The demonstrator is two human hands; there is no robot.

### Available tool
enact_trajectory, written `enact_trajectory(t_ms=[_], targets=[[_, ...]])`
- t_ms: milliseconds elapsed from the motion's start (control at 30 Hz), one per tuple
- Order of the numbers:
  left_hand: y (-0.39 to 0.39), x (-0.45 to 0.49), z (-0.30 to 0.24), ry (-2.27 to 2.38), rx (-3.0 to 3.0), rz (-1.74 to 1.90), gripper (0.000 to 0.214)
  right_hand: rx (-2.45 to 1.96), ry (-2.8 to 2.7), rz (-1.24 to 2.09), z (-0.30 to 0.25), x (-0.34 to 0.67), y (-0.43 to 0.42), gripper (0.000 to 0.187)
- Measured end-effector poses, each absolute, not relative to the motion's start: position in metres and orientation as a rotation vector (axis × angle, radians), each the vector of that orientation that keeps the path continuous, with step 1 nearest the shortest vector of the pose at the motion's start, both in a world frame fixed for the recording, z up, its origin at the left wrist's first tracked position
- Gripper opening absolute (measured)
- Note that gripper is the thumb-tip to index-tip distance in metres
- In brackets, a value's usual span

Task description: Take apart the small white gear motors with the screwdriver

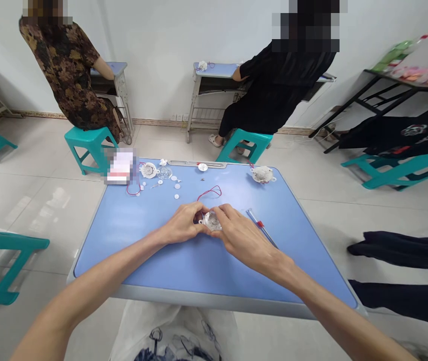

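Observation:
Between my two hands is a small clear and white round plastic housing [211,220], held just over the blue desk. My left hand [186,222] has its fingers curled round the left side, with thumb and forefinger on the rim. From the right, my right hand [238,233] grips the other side and hides part of it. A thin red cord [214,190] runs from behind my left fingers and loops on the desk. Close to my right hand lies a slim clear tool with a red band [260,224], perhaps a screwdriver; its kind is unclear.
On the blue desk [154,271], small white parts [177,186] and an open round housing [148,170] lie at the back left. Another white piece [262,174] sits back right. Two people sit ahead at desks; another is at the right. Green stools [89,143] stand around.

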State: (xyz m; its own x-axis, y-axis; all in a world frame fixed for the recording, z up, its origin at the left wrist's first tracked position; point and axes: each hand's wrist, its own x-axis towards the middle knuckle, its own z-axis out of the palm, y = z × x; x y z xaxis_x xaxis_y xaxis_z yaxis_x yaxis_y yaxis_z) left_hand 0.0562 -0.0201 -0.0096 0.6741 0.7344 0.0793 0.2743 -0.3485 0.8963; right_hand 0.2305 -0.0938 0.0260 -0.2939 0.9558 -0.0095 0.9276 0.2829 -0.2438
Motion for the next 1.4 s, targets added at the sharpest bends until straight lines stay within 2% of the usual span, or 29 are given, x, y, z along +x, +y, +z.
enact_trajectory(t_ms=[167, 567, 700, 867, 933, 1100, 1400], targets=[[-0.019, 0.056, -0.012, 0.774, 1.906, 0.586, 0.033, -1.826, -2.378, 0.366, 0.032, 0.236, -0.092, 0.038], [-0.019, 0.055, -0.010, 0.729, 1.813, 0.600, 0.027, -1.860, -2.366, 0.495, 0.039, 0.234, -0.089, 0.023], [-0.019, 0.055, -0.014, 0.744, 1.779, 0.608, 0.032, -1.822, -2.306, 0.521, 0.032, 0.242, -0.087, 0.030], [-0.018, 0.056, -0.019, 0.753, 1.754, 0.620, 0.036, -1.728, -2.133, 0.779, 0.025, 0.255, -0.086, 0.049], [-0.018, 0.056, -0.019, 0.757, 1.764, 0.623, 0.035, -1.671, -2.108, 0.819, 0.021, 0.259, -0.085, 0.050], [-0.019, 0.055, -0.013, 0.771, 1.797, 0.615, 0.031, -1.548, -2.145, 0.800, 0.016, 0.263, -0.086, 0.042], [-0.019, 0.056, -0.010, 0.791, 1.818, 0.579, 0.025, -1.556, -2.268, 0.659, 0.021, 0.258, -0.088, 0.045]])
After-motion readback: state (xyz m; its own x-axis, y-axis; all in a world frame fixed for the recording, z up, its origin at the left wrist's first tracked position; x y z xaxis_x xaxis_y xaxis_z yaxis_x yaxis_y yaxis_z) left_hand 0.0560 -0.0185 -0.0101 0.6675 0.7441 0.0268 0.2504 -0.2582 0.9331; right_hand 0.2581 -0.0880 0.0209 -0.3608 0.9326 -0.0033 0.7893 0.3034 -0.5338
